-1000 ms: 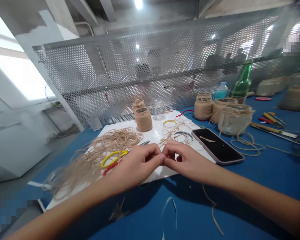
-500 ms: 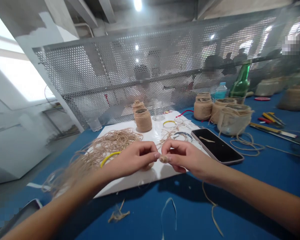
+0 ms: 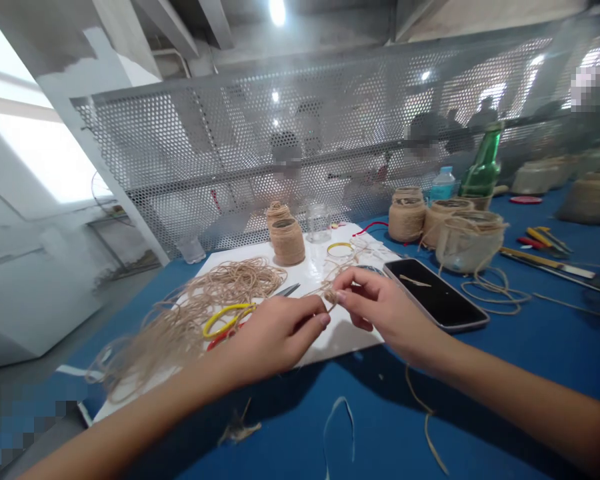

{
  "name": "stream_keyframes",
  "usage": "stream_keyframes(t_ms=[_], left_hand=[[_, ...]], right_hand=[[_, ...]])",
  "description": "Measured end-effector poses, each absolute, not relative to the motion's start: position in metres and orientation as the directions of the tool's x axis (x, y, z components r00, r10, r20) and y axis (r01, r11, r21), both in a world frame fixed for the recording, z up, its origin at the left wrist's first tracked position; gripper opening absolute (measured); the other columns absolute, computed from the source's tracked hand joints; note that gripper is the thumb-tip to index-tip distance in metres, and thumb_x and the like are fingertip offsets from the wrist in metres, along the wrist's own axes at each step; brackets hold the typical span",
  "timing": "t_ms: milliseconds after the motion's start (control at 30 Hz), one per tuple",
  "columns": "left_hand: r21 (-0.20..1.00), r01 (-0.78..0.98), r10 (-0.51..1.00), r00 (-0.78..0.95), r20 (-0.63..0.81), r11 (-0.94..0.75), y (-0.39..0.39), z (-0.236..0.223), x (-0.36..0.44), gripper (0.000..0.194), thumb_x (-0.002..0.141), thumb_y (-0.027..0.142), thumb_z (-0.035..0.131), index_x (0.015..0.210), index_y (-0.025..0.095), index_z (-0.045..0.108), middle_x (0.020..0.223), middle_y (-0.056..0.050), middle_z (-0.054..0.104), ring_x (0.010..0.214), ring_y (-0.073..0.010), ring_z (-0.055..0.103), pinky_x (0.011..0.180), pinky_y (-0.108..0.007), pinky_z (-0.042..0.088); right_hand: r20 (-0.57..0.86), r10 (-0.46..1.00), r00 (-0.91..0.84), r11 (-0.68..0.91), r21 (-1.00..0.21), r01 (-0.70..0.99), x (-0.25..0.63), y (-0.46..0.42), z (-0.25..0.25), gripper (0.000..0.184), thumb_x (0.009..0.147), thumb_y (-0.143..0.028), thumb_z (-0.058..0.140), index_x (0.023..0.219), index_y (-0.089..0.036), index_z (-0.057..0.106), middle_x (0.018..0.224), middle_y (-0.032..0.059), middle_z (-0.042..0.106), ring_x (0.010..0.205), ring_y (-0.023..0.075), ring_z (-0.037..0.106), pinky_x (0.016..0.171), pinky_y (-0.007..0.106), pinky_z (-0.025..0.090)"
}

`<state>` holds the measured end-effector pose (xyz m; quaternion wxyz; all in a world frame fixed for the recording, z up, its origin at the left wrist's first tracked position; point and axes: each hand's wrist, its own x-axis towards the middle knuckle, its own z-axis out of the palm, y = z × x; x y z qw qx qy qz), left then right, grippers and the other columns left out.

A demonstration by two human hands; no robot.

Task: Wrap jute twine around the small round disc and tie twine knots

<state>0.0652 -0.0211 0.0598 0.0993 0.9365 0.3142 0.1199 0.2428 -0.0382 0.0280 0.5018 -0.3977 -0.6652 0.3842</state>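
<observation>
My right hand pinches a small twine coil just below the middle of my view; my left hand sits at its eight o'clock, fingers narrow, though I cannot tell whether they grip its tail; scissors lie at nine o'clock, a wrapped jar stands at eleven, a phone at three.

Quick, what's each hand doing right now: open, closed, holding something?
Left hand: fingers curled beside the small twine coil; whether it grips any twine cannot be told.
Right hand: closed, pinching that coil at the fingertips.
</observation>
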Motion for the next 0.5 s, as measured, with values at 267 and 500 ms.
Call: stream_keyframes(t_ms=[267,500], left_hand=[[0.694,0.499,0.683,0.73,-0.013,-0.52,0.003,0.076,0.055,0.03,0.086,0.038,0.042,0.068,0.015,0.049,0.055,0.004,0.048,0.05,-0.0076,0.043,0.049,-0.019,0.033],[0.439,0.545,0.656,0.74,0.149,-0.715,-0.023,0.074,0.06,0.025,0.085,0.032,0.042,0.068,0.016,0.051,0.059,0.003,0.052,0.054,-0.0091,0.044,0.051,-0.02,0.032]], right_hand=[[0.361,0.834,-0.417,0.472,-0.858,0.202,0.243,-0.042,0.033,0.005,0.08,-0.019,0.053,0.075,-0.018,0.053,0.073,-0.0015,0.047,0.062,0.0088,0.043,0.056,0.022,0.035],[0.474,0.833,-0.285,0.55,-0.658,0.514,0.242,-0.042,0.031,0.009,0.081,-0.017,0.049,0.073,-0.018,0.051,0.074,0.0,0.048,0.066,0.0118,0.045,0.059,0.025,0.035]])
